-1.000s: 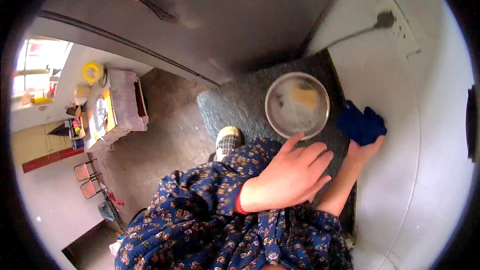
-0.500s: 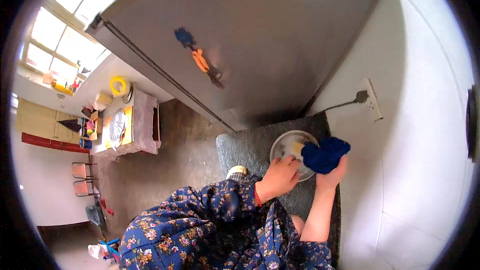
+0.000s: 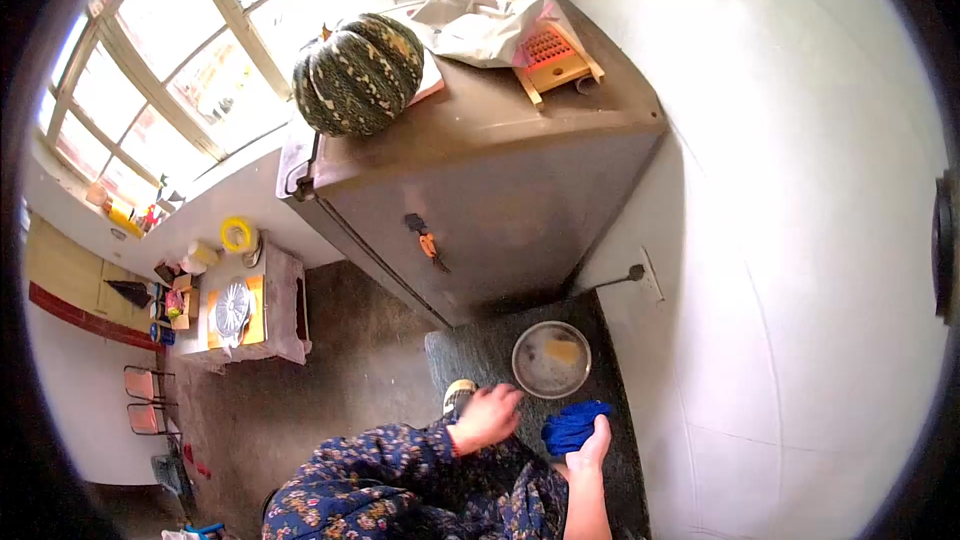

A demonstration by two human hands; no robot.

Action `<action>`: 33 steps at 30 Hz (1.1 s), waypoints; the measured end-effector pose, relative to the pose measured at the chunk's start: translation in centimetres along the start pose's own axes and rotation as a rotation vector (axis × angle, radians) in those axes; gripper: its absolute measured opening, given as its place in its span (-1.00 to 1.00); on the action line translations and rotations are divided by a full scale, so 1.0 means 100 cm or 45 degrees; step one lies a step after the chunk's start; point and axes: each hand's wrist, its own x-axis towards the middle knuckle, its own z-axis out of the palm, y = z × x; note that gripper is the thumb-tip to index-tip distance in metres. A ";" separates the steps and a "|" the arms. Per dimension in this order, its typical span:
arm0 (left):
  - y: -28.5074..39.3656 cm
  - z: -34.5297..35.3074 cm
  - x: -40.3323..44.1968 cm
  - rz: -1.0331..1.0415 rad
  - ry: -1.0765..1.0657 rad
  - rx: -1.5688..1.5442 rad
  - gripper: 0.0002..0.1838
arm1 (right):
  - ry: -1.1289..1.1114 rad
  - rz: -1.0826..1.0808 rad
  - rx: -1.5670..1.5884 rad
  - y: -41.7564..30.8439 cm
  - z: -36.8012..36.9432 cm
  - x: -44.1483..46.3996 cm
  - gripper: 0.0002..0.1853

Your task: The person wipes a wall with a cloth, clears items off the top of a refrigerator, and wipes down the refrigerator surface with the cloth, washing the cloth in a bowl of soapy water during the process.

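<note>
Moved off the basin (image 3: 530,367) since the earlier frame were both hands and the blue cloth (image 3: 570,428). At left, the left hand (image 3: 489,417) hung beside the rim, back uppermost, its grip impossible to tell. Next, a yellow block (image 3: 562,351) lay inside the basin. Rightward, just on the wearer's side, the bunched cloth, long axis roughly left-right, was clasped by the right hand (image 3: 590,447).

Head-worn view — forward and down

Open room above basin (image 3: 519,365), fridge (image 3: 490,230) behind
</note>
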 end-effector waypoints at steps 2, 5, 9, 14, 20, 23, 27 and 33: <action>0.007 -0.037 -0.016 -0.017 -0.005 -0.019 -0.56 | 0.067 0.035 -0.069 -0.006 -0.007 -0.020 -0.83; 0.033 -0.098 -0.032 -0.070 0.082 -0.050 -0.57 | 0.103 0.071 -0.096 -0.034 0.024 -0.071 -0.84; 0.075 -0.169 -0.052 -0.118 0.134 -0.161 -0.56 | 0.033 0.008 -0.137 -0.069 0.070 -0.128 -0.82; 0.126 -0.238 -0.072 -0.108 0.228 -0.273 -0.55 | -0.151 0.034 -0.242 -0.102 0.120 -0.175 -0.80; 0.146 -0.290 -0.098 -0.178 0.379 -0.286 -0.51 | -0.264 0.039 -0.366 -0.105 0.158 -0.206 -0.74; 0.150 -0.307 -0.108 -0.243 0.453 -0.234 -0.52 | -0.355 0.069 -0.357 -0.118 0.197 -0.255 -0.82; 0.152 -0.320 -0.120 -0.267 0.548 -0.177 -0.50 | -0.386 0.020 -0.398 -0.117 0.188 -0.262 -0.75; 0.166 -0.338 -0.122 -0.306 0.657 -0.264 -0.46 | -0.344 -0.008 -0.380 -0.151 0.185 -0.275 -0.79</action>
